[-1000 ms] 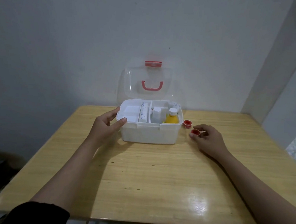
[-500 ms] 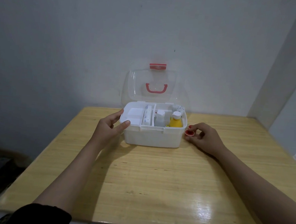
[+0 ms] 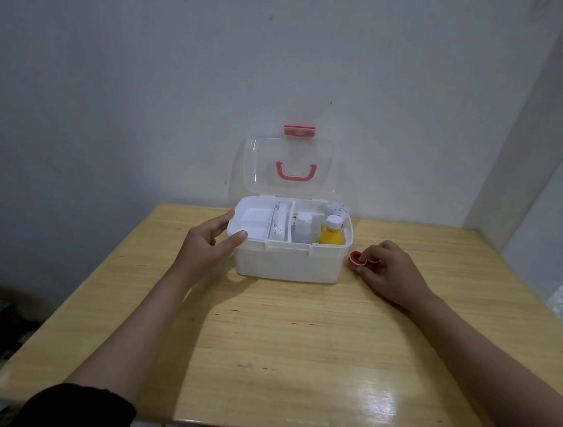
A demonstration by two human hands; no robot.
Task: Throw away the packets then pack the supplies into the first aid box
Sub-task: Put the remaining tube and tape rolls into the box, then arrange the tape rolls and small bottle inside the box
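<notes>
A white first aid box stands at the back of the wooden table with its clear lid raised against the wall. Inside I see a yellow bottle, a white bottle and a white roll. My left hand grips the box's left end, thumb on the rim. My right hand, just right of the box, pinches two small red tape rolls at the tabletop.
The wooden table runs back to a pale wall, with a wall corner at the right. Dark objects lie on the floor at the left, below the table edge.
My right hand has gathered both red rolls together; a second ago one lay apart beside the box. My left hand has kept its hold on the box.
</notes>
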